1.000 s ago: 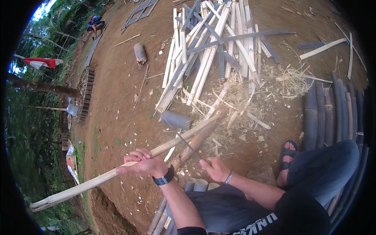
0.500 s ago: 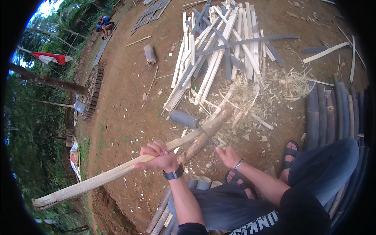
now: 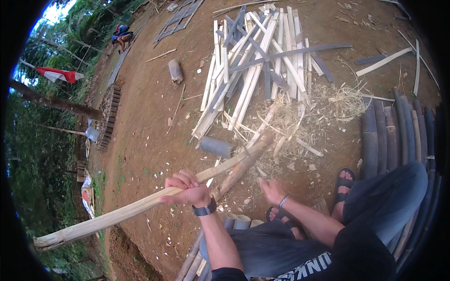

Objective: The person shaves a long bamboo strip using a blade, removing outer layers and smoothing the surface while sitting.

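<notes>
My left hand [image 3: 187, 189] is wrapped round a long pale bamboo strip [image 3: 108, 218]. The strip slants from the lower left up to the middle, its far end over a brown pole [image 3: 233, 178] on the ground. My right hand [image 3: 273, 192] is closed, thumb side up, to the right of the strip. From it a thin dark knife blade [image 3: 257, 166], blurred and hard to make out, reaches to the strip near its far end. The handle is hidden in the hand. Curly shavings [image 3: 300, 119] lie just beyond the strip's far end.
A heap of split bamboo strips [image 3: 255, 75] lies ahead on the dirt, with a short bamboo piece [image 3: 216, 146] before it. Dark bamboo poles [image 3: 370, 136] line the right, beside my sandalled feet. Another person [image 3: 122, 37] bends over at far left.
The view has shifted slightly, so the scene sits a little further left. The blade now meets the strip closer to its far end. My left hand keeps its hold.
</notes>
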`<state>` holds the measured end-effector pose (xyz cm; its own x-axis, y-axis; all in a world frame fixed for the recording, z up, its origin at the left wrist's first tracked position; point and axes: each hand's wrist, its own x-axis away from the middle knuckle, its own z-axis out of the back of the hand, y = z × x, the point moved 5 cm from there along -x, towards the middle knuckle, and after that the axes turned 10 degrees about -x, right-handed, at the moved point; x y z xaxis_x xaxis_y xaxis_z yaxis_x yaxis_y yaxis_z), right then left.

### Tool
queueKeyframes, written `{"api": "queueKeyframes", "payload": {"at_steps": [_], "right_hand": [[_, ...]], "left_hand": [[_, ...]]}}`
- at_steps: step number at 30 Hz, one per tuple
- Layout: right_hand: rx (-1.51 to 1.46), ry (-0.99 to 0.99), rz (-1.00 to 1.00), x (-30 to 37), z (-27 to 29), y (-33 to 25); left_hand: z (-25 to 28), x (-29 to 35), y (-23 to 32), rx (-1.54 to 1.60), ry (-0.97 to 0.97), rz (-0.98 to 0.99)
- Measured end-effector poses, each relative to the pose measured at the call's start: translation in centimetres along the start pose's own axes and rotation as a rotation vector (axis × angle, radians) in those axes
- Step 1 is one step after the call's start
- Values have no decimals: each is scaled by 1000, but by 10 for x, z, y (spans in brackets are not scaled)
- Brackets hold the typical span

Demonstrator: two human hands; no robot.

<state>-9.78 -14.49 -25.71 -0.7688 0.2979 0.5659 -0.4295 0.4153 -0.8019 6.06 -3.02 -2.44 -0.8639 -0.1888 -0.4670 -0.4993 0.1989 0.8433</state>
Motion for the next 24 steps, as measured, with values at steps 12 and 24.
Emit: {"api": "queueKeyframes", "payload": {"at_steps": [12,24], "right_hand": [[105,-68,199,0,-9,-19],[73,-88,376,33,-21,-53]], "left_hand": [[-16,3,4,-12,-91,-54],[-20,9,7,29,-136,-41]]}}
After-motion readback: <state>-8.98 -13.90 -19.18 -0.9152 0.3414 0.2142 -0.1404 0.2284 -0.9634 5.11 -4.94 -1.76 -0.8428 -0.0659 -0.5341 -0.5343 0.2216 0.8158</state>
